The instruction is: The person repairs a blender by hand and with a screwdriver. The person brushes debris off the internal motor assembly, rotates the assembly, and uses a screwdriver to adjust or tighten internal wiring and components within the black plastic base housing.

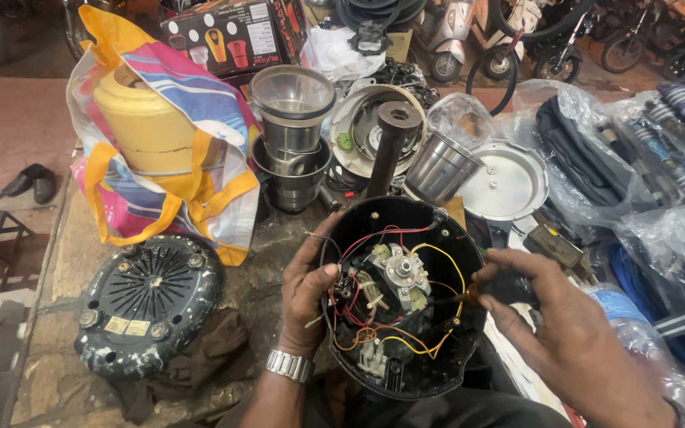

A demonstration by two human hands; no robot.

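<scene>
Two hands work at the lower centre of the frame: the left hand (304, 295) grips the rim of an opened black appliance housing (403, 297), fingers curled over its edge, thumb inside among red and yellow wires (406, 337). The right hand (552, 313) is closed around a dark-handled screwdriver (481, 292), tip inside the housing. A detached black base cover (148, 305) lies at lower left.

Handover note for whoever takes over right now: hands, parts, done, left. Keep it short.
Left hand: grips the rim of the open black appliance housing, thumb inside near the red wires.
Right hand: holds a screwdriver, tip in among the wiring.
Bottom cover lies off, to the left on the bench.
Done: housing opened, motor exposed.
Left: work inside; cover not yet refitted.
</scene>
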